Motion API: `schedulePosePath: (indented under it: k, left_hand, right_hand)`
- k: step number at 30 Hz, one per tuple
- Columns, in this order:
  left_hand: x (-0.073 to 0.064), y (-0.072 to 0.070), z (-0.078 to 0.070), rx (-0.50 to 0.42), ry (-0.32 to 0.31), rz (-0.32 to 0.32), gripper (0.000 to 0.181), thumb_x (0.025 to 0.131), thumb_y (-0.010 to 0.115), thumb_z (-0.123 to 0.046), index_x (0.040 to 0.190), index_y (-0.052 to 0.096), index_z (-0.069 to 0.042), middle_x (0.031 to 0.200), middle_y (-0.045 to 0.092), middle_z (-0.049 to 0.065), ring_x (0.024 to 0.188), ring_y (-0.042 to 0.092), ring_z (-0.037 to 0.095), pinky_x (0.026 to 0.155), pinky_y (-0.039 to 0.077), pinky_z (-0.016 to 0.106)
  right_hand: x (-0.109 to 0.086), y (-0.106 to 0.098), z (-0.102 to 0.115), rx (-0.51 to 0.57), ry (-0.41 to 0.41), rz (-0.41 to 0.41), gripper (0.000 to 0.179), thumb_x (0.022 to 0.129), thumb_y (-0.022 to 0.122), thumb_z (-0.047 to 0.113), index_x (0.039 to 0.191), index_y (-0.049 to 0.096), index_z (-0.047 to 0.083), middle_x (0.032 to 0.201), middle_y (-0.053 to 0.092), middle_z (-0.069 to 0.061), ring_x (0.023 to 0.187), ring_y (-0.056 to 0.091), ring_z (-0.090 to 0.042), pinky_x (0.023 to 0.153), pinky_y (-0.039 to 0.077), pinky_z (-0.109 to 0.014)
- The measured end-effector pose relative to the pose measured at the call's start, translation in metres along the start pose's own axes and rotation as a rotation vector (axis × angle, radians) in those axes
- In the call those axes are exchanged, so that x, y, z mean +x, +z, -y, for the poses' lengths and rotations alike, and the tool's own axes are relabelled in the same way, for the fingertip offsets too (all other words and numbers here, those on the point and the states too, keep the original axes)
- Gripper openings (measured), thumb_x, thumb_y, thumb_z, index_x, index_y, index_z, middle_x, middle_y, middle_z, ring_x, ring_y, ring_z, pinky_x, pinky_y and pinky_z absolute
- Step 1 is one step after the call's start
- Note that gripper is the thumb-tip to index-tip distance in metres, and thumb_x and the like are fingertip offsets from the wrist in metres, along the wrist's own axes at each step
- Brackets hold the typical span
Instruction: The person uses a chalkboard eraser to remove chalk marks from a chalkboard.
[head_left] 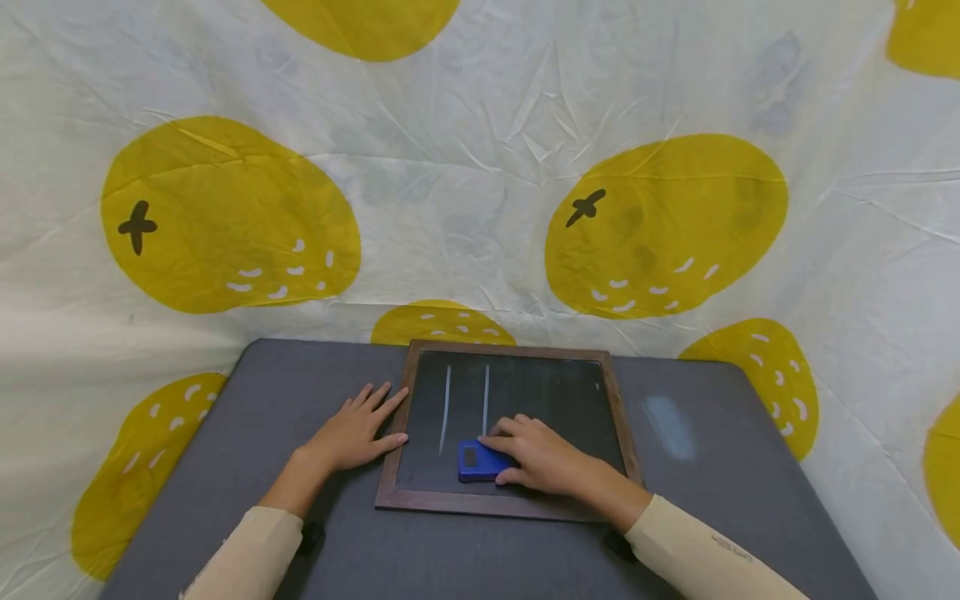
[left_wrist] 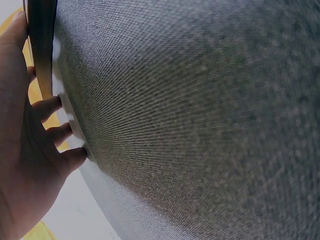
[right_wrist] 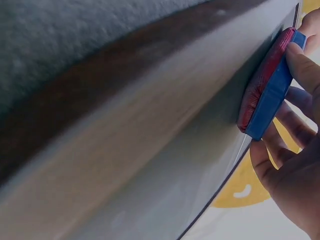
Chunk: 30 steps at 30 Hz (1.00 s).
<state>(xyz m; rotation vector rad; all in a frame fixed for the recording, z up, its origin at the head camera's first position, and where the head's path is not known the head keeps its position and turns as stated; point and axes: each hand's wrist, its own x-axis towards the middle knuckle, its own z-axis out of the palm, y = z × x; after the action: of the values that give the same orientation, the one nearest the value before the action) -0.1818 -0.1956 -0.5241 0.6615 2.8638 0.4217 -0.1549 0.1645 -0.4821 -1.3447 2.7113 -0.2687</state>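
Observation:
A chalkboard in a brown wooden frame lies on the grey table, with two pale chalk lines on its left half. My right hand grips a blue eraser on the board's lower middle, just below the end of the second line. In the right wrist view the eraser shows a red underside facing the board, thumb on one side and fingers on the other. My left hand lies spread beside the board, its thumb and a fingertip touching the left edge of the frame.
A pale chalky smudge marks the grey table right of the board. Behind the table's far edge hangs a white cloth printed with yellow fruit shapes. A small white mark sits near the board's upper right.

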Motion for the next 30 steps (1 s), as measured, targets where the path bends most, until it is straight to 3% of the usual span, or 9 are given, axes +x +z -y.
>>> schedulePosePath:
  k: [14, 24, 30]
  left_hand:
    - [0.000, 0.003, 0.000, 0.010, 0.002, -0.007, 0.081, 0.101, 0.053, -0.064, 0.166, 0.027, -0.025, 0.169, 0.028, 0.019, 0.154, 0.022, 0.051, 0.116, 0.026, 0.074]
    - [0.001, 0.003, 0.000, 0.002, 0.001, -0.010, 0.080, 0.100, 0.053, -0.065, 0.166, 0.028, -0.025, 0.169, 0.029, 0.019, 0.155, 0.022, 0.050, 0.116, 0.026, 0.074]
    - [0.001, 0.002, -0.001, -0.005, -0.004, -0.006, 0.081, 0.100, 0.052, -0.065, 0.166, 0.028, -0.025, 0.169, 0.028, 0.019, 0.155, 0.022, 0.050, 0.116, 0.025, 0.074]
  right_hand:
    - [0.030, 0.002, -0.021, -0.037, 0.056, -0.019, 0.062, 0.093, 0.076, 0.042, 0.146, 0.061, 0.015, 0.127, 0.064, -0.007, 0.100, 0.057, -0.022, 0.084, 0.051, -0.039]
    - [0.057, -0.003, -0.053, 0.008, 0.209, -0.013, 0.060, 0.095, 0.075, 0.039, 0.148, 0.060, 0.015, 0.135, 0.062, -0.012, 0.115, 0.059, -0.030, 0.098, 0.052, -0.050]
    - [0.073, -0.005, -0.074, 0.002, 0.276, -0.056, 0.059, 0.097, 0.073, 0.037, 0.149, 0.058, 0.013, 0.140, 0.058, -0.013, 0.122, 0.057, -0.032, 0.105, 0.049, -0.051]
